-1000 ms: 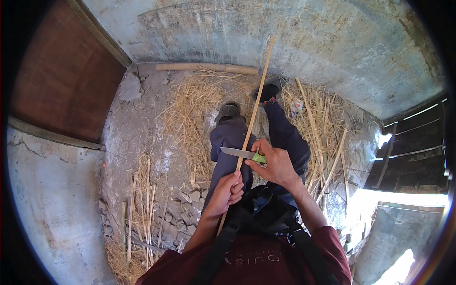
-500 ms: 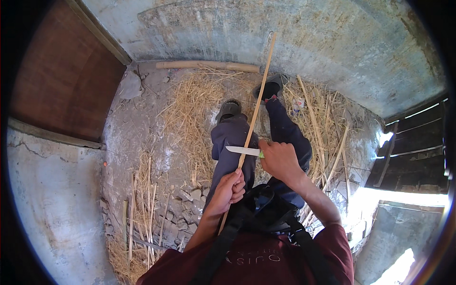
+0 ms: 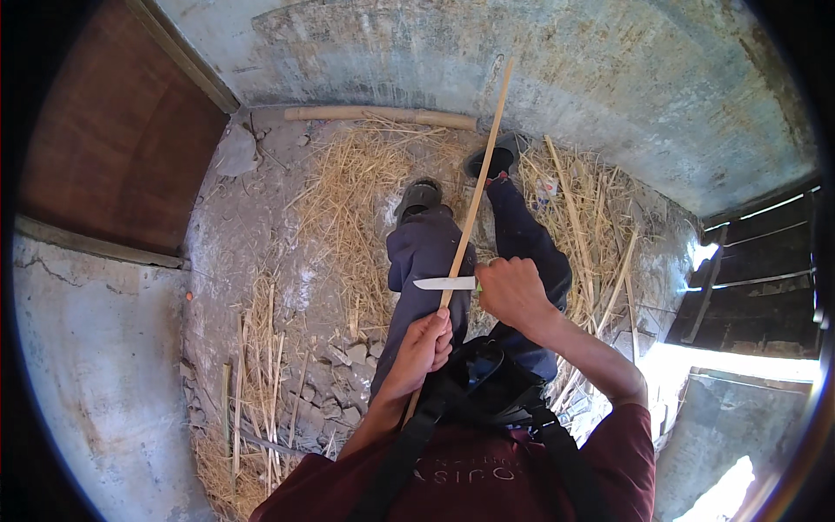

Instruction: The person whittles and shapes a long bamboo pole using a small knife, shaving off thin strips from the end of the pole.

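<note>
One long, thin strip (image 3: 474, 204), straight, narrow and pale tan like split bamboo, slants across the middle of the view, its far end showing against the wall (image 3: 391, 52) and its near part running down beside the strap (image 3: 396, 470). The left hand (image 3: 424, 346) pinches it, thumb along the top and fingers curled beneath. The right hand (image 3: 515, 291) is closed in a fist around the green handle of a knife (image 3: 435, 284). The smooth, grey metal blade, tapering to a point on the left, lies across the strip just beyond the left thumb; whether its edge bites in, I cannot tell.

Under the strip are dark cloth trousers (image 3: 426, 252) and dull dark shoes (image 3: 418, 200). Dry, stringy straw (image 3: 352, 196) lies in loose, tangled mats over the dusty, rough floor (image 3: 252, 209), with angular rubble (image 3: 335, 383) toward the lower left. A round, jointed pole (image 3: 374, 115) rests along the foot of the wall, whose plaster is stained and blotched. At the left stands a flat brown panel (image 3: 113, 130); at the right, dark planks (image 3: 748, 287) with bright gaps.
</note>
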`<state>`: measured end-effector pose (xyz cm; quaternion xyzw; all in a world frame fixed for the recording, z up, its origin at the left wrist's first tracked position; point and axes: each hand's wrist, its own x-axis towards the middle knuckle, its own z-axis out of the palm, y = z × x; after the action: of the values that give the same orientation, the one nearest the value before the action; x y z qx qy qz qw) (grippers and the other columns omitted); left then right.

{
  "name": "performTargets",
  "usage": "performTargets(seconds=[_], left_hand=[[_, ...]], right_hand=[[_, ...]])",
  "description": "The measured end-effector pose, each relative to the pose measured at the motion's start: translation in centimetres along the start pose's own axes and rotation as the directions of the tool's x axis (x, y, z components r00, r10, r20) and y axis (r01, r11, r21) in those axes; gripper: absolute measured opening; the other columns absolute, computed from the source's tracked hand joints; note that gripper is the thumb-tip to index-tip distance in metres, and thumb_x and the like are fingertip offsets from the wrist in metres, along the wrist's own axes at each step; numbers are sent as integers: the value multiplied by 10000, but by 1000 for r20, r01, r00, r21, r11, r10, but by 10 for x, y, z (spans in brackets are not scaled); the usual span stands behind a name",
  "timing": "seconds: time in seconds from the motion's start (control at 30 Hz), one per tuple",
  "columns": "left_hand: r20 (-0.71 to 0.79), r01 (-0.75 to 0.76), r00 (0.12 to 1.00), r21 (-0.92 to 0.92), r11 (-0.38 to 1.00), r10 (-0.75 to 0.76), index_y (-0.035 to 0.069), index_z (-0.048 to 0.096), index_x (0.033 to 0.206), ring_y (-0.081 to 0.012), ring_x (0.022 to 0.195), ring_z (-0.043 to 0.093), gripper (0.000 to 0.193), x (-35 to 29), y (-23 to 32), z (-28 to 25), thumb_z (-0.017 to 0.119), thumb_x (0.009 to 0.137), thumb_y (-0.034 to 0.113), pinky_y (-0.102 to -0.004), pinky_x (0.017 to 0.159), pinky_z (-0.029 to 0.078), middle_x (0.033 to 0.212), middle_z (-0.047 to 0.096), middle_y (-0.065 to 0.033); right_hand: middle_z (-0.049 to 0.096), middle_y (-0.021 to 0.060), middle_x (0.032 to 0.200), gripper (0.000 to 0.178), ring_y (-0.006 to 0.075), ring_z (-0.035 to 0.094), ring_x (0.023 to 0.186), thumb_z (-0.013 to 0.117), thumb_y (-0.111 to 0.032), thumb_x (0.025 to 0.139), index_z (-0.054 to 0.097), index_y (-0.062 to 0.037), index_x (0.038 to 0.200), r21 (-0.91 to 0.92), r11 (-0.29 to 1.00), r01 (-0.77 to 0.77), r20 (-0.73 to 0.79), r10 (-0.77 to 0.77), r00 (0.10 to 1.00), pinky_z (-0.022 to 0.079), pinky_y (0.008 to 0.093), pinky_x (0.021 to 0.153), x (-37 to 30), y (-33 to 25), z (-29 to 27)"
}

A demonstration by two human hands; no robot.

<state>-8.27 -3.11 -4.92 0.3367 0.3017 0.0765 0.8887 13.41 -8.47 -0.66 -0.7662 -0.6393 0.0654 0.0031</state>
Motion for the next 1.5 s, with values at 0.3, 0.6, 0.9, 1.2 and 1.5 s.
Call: performTargets(seconds=[0.3, 0.6, 0.9, 1.2, 1.5], left_hand=[[-20, 2, 1000, 7, 1000, -2, 168, 453, 880, -20, 473, 232, 417, 3, -3, 0, 468, 1181, 457, -233, 424, 185, 637, 253, 102], [-11, -12, 1000, 15, 1000, 12, 163, 464, 887, -20, 473, 242, 409, 0, -1, 0, 475, 1180, 448, -235, 424, 185, 631, 271, 101], [-20, 11, 1000, 17, 1000, -11, 164, 461, 885, -15, 472, 243, 411, 1, -1, 3, 473, 1181, 450, -231, 426, 184, 634, 272, 101], [-58, 24, 998, 6, 1000, -23, 166, 442, 866, -17, 461, 242, 429, 2, 0, 2, 473, 1179, 458, -236, 422, 189, 626, 271, 101], [-23, 45, 999, -36, 998, -46, 165, 452, 876, -27, 465, 243, 410, 2, -1, 2, 480, 1179, 439, -249, 428, 184, 626, 269, 94]], right_hand=[[745, 219, 828, 154, 417, 750, 776, 728, -136, 778, 786, -57, 897, 82, 991, -105, 14, 104, 994, 583, 528, 719, 24, 19, 2], [746, 209, 824, 137, 392, 761, 785, 733, -152, 794, 781, -56, 879, 13, 994, -109, -85, 110, 990, 584, 513, 707, 25, 23, 1], [748, 186, 815, 97, 370, 770, 776, 734, -161, 804, 764, -69, 794, 9, 992, -129, -135, 129, 982, 592, 502, 705, 26, 30, 1], [749, 210, 814, 113, 402, 766, 775, 710, -143, 801, 767, -45, 796, -33, 994, -103, -180, 95, 979, 590, 520, 670, 65, 56, 3], [782, 247, 923, 172, 416, 792, 884, 668, -115, 853, 805, -15, 883, -105, 953, -283, -274, 246, 930, 633, 511, 782, 155, 133, -40]])
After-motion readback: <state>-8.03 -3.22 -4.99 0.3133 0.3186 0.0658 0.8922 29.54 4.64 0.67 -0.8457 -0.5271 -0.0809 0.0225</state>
